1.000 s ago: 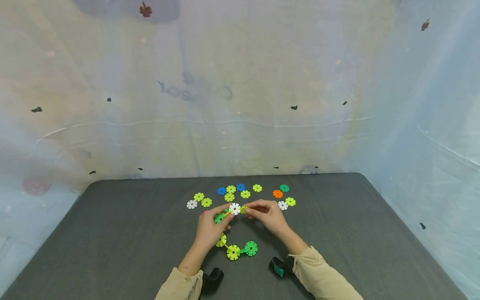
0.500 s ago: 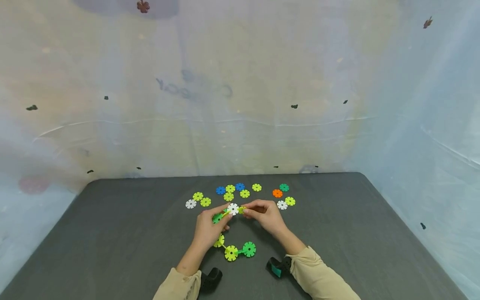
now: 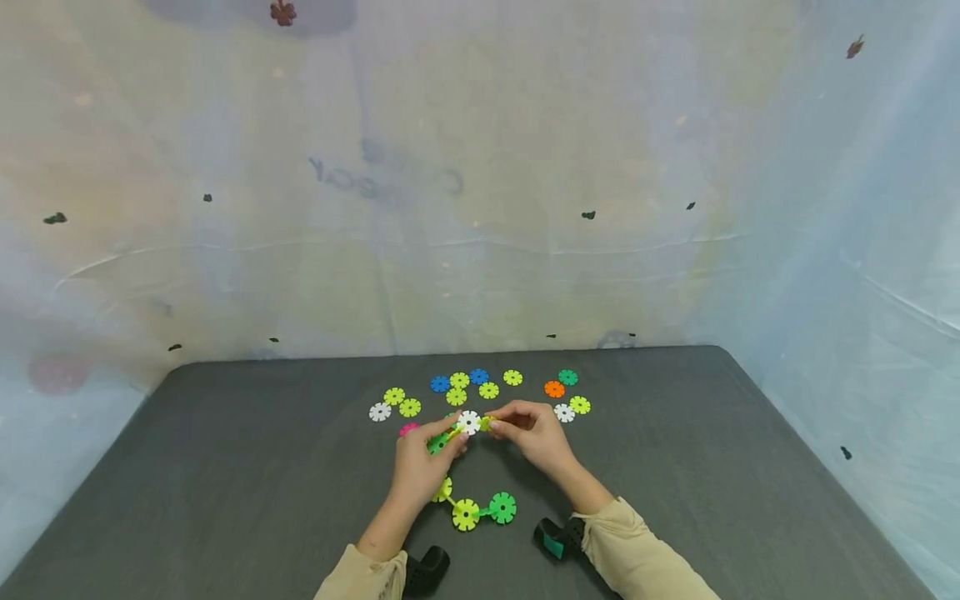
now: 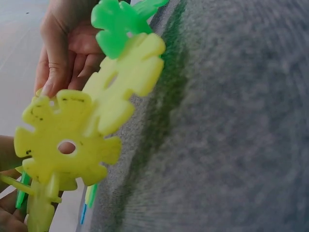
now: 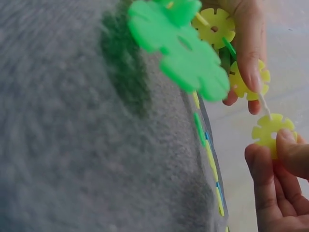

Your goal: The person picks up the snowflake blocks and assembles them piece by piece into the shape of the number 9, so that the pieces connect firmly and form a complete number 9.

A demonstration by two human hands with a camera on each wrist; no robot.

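Observation:
My left hand (image 3: 422, 467) holds a chain of notched plastic discs, its thumb and finger on a yellow disc (image 5: 248, 79). Beside it, a white notched disc (image 3: 468, 422) faces the head camera and shows edge-on in the right wrist view. At its far side my right hand (image 3: 536, 433) pinches another yellow notched disc (image 5: 275, 130), which meets the white one edge to edge. From the left hand the chain curves down through a yellow disc (image 3: 466, 515) to a green disc (image 3: 502, 507) at its end. The left hand hides part of the chain.
Loose discs lie at the back of the dark table (image 3: 262, 467): yellow, blue discs (image 3: 440, 384), an orange disc (image 3: 554, 389), a green one and white discs (image 3: 380, 412). A pink disc (image 3: 408, 429) lies near the left hand. A pale sheet (image 3: 480, 167) hangs behind.
The hands stay almost in place with the discs between them. The chain's hanging end sits slightly lower in the head view, and the pink disc shows more beside the left hand.

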